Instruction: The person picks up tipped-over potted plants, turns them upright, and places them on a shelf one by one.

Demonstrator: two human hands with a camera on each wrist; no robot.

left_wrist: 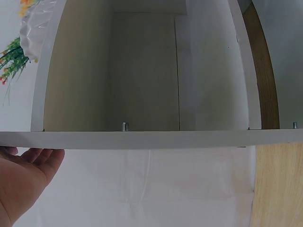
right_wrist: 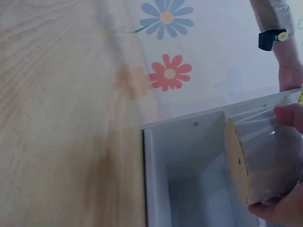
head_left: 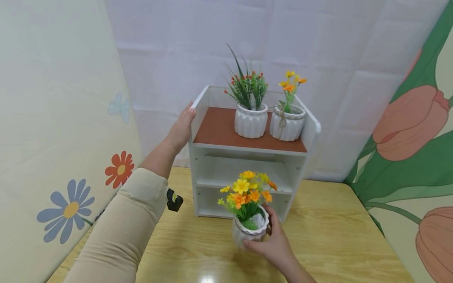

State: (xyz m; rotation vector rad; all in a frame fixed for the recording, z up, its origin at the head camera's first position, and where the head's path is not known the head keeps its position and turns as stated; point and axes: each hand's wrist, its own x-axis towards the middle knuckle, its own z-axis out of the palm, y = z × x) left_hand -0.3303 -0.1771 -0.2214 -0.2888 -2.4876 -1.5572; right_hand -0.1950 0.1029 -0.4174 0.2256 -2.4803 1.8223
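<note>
My right hand point(head_left: 274, 243) grips a white ribbed flowerpot point(head_left: 244, 235) by its side, thumb in front and fingers behind. Yellow and orange flowers point(head_left: 245, 192) with green leaves fill the pot, which is held up before the lower shelves. In the right wrist view the pot's flat tan base point(right_wrist: 238, 163) faces the camera. My left hand point(head_left: 181, 127) touches the outer side of the small white shelf unit point(head_left: 247, 148), near its top left edge. Its fingers point(left_wrist: 49, 158) lie against the panel in the left wrist view; the thumb is mostly hidden.
On the unit's brown top point(head_left: 217, 122) stand a white pot with red-flecked greenery point(head_left: 251, 122) and a twine-tied pot with orange flowers point(head_left: 288, 124). The wooden table point(head_left: 329, 232) extends around the unit. White cloth point(head_left: 170, 59) hangs behind, with flower-patterned panels point(head_left: 407, 129) at the sides.
</note>
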